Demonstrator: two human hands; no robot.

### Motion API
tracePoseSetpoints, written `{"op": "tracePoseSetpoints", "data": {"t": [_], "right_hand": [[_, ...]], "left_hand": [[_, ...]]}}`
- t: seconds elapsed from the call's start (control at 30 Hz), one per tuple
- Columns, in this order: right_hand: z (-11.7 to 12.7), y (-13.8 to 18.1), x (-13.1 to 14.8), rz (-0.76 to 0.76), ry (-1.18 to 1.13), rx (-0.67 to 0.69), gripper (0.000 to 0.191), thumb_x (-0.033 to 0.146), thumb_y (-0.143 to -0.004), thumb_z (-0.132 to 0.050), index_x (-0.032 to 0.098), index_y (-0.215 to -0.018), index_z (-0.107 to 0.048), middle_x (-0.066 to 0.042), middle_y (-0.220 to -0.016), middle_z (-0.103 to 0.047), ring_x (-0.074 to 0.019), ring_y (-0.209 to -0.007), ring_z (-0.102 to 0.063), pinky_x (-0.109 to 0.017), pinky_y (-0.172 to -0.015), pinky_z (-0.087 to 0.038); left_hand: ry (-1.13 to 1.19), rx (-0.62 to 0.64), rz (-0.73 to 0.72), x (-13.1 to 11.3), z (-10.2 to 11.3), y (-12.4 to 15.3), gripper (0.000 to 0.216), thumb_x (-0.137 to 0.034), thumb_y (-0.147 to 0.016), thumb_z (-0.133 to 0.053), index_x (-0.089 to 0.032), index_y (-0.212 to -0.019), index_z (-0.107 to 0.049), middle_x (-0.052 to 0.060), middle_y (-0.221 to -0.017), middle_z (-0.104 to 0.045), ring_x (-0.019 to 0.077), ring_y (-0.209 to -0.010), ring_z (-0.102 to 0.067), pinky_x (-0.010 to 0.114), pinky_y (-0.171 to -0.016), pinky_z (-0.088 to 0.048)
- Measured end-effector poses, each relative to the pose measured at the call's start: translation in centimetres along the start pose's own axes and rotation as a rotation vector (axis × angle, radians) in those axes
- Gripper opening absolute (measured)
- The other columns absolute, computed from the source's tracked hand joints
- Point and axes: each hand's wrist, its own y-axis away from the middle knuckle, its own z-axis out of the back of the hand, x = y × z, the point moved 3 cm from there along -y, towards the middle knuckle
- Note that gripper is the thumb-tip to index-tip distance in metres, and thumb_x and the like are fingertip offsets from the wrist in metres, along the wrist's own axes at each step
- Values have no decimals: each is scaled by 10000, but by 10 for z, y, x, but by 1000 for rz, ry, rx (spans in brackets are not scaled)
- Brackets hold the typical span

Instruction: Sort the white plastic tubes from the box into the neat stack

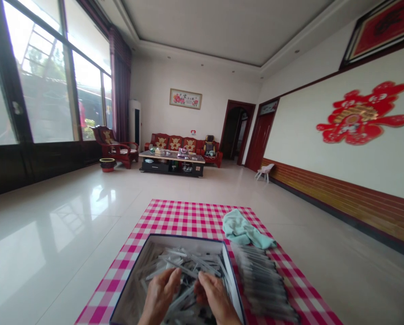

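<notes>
Plastic tubes (184,264) fill a box (184,238) under left hand (159,295) and right hand (215,295), curled palm-down, grip unclear.

1. The thin plastic sticks (184,265) are pale and translucent, with some dark bits among them, though their ends are too small to make out. They lie loose and crossed in a jumbled heap, pointing in many directions.
2. The open cardboard box (168,236) holds that heap. It has a dark rim and pale inner walls and lies flat on a pink-and-white checked cloth (195,216).
3. The left hand (159,295) and right hand (215,295) are both down among the sticks inside the box.
4. A blurred row of similar sticks (262,282) lies just beside the box's right wall, side by side and neatly aligned on the cloth.
</notes>
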Motion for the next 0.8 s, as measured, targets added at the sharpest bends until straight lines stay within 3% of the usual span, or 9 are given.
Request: {"op": "tracePoseSetpoints", "data": {"t": [0.07, 0.2, 0.37, 0.5, 0.63, 0.73, 0.8], "right_hand": [[-8, 6, 7, 52, 79, 68, 404, 490, -845, -414, 190, -650, -601, -20, -618, -625, -153, -566, -573, -234, -542, -430], [-28, 13, 16, 91, 198, 179, 386, 409, -848, -425, 183, -588, -599, -8, -554, -592, -138, -526, -537, -222, -520, -387], [-49, 18, 22, 71, 202, 273, 384, 413, -845, -455, 165, -621, -644, 11, -530, -543, -103, -465, -450, -204, -464, -315], [-54, 21, 25, 86, 244, 306, 309, 345, -823, -487, 160, -651, -665, 28, -526, -520, -92, -465, -417, -199, -442, -277], [-32, 11, 18, 157, 282, 181, 311, 307, -828, -448, 155, -700, -688, 9, -568, -599, -116, -522, -507, -200, -485, -337], [3, 0, 10, 158, 298, 0, 280, 277, -808, -433, 165, -821, -690, -10, -656, -655, -134, -565, -567, -203, -511, -381], [26, -5, 6, 141, 346, -82, 264, 250, -776, -440, 163, -834, -683, -15, -659, -654, -143, -575, -573, -208, -514, -392]], "left_hand": [[190, 49, 111, 1, -1, -2, 551, -669, -780, -463, -157, -644, -617, -3, -540, -574, 134, -489, -536, 213, -432, -386], [403, 53, 181, -2, 0, -2, 507, -653, -667, -620, -149, -621, -593, -34, -520, -536, 93, -458, -483, 195, -434, -368], [504, 127, 227, 0, -2, -1, 461, -597, -651, -671, -150, -762, -643, -20, -614, -601, 108, -475, -529, 201, -412, -387], [516, 116, 248, 3, -1, -5, 530, -582, -598, -702, -140, -886, -658, 9, -654, -651, 150, -599, -609, 220, -516, -452], [394, 87, 303, 12, 2, -9, 627, -585, -643, -622, -129, -1071, -607, -8, -625, -630, 140, -500, -575, 213, -423, -381], [52, 33, 179, 14, 10, -9, 494, -523, -747, -521, -139, -1035, -636, -9, -561, -619, 154, -474, -573, 225, -430, -376], [-216, -20, 49, 9, 13, -7, 389, -472, -822, -454, -181, -968, -668, 28, -639, -681, 191, -607, -649, 246, -533, -439]]}}
